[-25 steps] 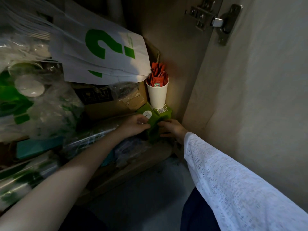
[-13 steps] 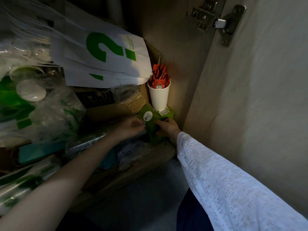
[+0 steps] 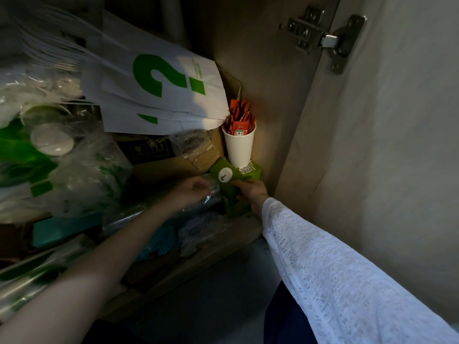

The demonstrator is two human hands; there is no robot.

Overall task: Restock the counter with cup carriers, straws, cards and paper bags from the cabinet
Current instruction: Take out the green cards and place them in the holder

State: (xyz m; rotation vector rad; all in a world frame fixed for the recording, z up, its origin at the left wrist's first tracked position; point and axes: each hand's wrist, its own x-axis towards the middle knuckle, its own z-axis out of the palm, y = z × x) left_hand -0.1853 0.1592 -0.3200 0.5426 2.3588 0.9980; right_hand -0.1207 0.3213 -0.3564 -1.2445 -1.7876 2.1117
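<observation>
- The green cards (image 3: pixel 224 176) lie at the back right corner of the cabinet shelf, under and in front of a white paper cup (image 3: pixel 239 146) filled with red sauce packets (image 3: pixel 239 117).
- The right hand (image 3: pixel 249 191) grasps the front stack of cards, fingers curled over its near edge; the white sleeve (image 3: pixel 323 264) reaches in from the lower right.
- The left hand (image 3: pixel 192 191) is just left of the cards, fingers bent around crinkled clear plastic wrap (image 3: pixel 211 193); whether it also touches the cards I cannot tell.
- White paper bags (image 3: pixel 159 93) with a green question mark lie slanted above a cardboard box (image 3: pixel 173 162), up and left of both hands.
- The cabinet door (image 3: pixel 385 145) stands open on the right.
</observation>
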